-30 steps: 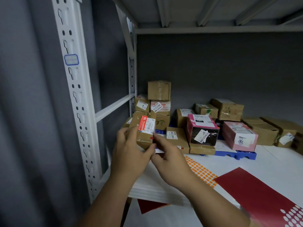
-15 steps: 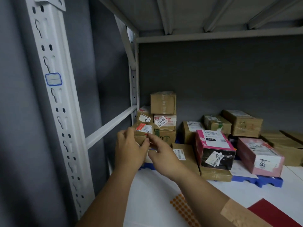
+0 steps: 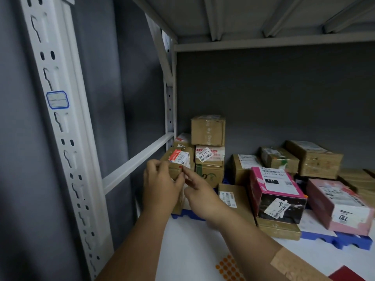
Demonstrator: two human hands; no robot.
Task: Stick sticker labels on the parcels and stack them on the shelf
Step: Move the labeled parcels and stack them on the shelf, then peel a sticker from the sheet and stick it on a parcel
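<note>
Item: small brown parcel (image 3: pixel 178 169), w/ red-and-white shipping label on top, held up at the left end of the shelf (image 3: pixel 203 240), just left of the two-tone stack topped by the plain carton (image 3: pixel 208 130) (landmark for all below). Left hand (image 3: pixel 160 187): grip wrapped round the parcel's near-left side, fingers curled over the top edge, thumb on the front face. Right hand (image 3: pixel 199 192): index finger extended, tip at the parcel's upper right corner, touching or just off it; remaining fingers loosely folded. A small sticker may sit under that fingertip but view too dim/small to confirm; so right grip reads as narrow, pointing, holding nothing that can be made out. Step in hand (judged): labelling done or being pressed home, parcel being set onto the pile beside the landmark carton. Next move calls for: level the parcel, seat it square on the boxes below it, flush against the labelled box (image 3: pixel 209 157) under the landmark, then let go w/ both hands w/o tipping the stack. Also on shelf, right of landmark: pink-and-black box (image 3: pixel 278 193), pale pink box (image 3: pixel 341 207), several brown cartons behind, blue pallet pieces (image 3: pixel 345 240) beneath. In front of landmark, near bottom edge: sheet of orange dot stickers (image 3: pixel 229 268). Left of landmark: white slotted upright (image 3: pixel 60 138) w/ blue-bordered tag (image 3: pixel 57 99).
</note>
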